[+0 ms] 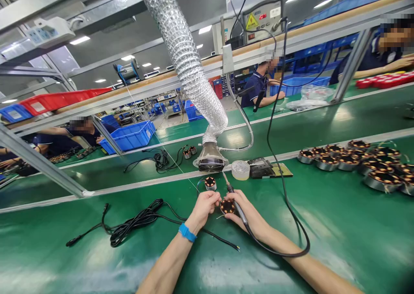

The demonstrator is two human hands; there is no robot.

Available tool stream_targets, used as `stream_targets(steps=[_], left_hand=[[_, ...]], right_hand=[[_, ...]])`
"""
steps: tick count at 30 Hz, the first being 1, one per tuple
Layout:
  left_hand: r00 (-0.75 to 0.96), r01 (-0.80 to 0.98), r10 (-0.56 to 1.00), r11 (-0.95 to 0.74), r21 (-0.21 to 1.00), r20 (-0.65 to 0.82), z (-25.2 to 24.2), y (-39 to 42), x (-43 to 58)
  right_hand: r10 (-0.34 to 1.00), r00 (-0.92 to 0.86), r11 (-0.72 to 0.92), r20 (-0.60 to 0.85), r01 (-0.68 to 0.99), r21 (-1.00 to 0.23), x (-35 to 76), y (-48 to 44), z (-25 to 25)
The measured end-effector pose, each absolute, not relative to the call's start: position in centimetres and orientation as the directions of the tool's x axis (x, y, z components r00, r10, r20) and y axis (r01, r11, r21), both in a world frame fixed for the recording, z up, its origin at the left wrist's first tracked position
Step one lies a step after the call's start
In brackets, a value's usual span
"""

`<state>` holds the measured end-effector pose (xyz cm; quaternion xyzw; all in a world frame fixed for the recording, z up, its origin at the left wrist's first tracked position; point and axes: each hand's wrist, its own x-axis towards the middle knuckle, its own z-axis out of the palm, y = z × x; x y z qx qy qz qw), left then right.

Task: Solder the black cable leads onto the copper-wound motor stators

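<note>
My right hand (247,214) has a soldering iron (238,207) across it, the tip pointing up and away. Its thumb and fingers also steady a small motor stator (227,206) with copper windings. At the stator's left side my left hand (206,205) is closed in a pinch; whatever is between those fingertips is too small to make out. A blue band (187,232) circles the left wrist. Just beyond the hands another stator (210,183) stands on the green bench, with thin wires at its left. A black cable (223,240) with bare coloured ends passes under the left wrist.
A foil duct (194,65) ends in a hood (211,157) behind the hands. Right of it are a round clear container (240,170) and a black stand (260,168). Several stators (383,179) fill the right side. A coiled black cable (136,222) lies left. Co-workers sit opposite.
</note>
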<state>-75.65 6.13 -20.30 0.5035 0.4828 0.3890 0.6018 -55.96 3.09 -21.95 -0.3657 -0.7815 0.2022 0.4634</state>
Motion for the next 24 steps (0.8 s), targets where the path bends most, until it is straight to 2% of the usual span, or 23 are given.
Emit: stream_targets(steps=[4, 8, 11, 16, 20, 22, 24], left_hand=[[0.198, 0.123, 0.967, 0.141, 0.982, -0.163, -20.1, 5.8, -76.6], [0.282, 0.300, 0.946, 0.073, 0.951, -0.162, -19.9, 4.7, -78.4], [0.320, 0.273, 0.930, 0.092, 0.958, -0.180, -19.9, 4.5, -78.4], [0.252, 0.120, 0.931, 0.239, 0.964, -0.262, -20.3, 4.8, -76.1], [0.240, 0.066, 0.925, 0.286, 0.956, -0.294, -20.4, 4.9, -75.4], [0.246, 0.113, 0.927, 0.263, 0.958, -0.283, -20.1, 4.7, -76.1], [0.250, 0.268, 0.925, 0.217, 0.939, -0.286, -19.6, 4.5, -77.3]], right_hand=[[0.748, -0.211, 0.658, 0.629, 0.355, -0.664, -56.2, 3.1, -23.3], [0.746, -0.189, 0.658, 0.639, 0.354, -0.665, -56.1, 3.0, -23.7], [0.745, -0.180, 0.659, 0.642, 0.349, -0.667, -56.2, 3.0, -23.5], [0.742, -0.188, 0.665, 0.644, 0.330, -0.670, -56.4, 2.9, -23.2], [0.747, -0.192, 0.661, 0.636, 0.321, -0.679, -56.5, 2.9, -23.5], [0.755, -0.194, 0.652, 0.626, 0.324, -0.686, -56.5, 3.0, -23.9], [0.773, -0.195, 0.631, 0.604, 0.332, -0.701, -56.5, 3.1, -24.3]])
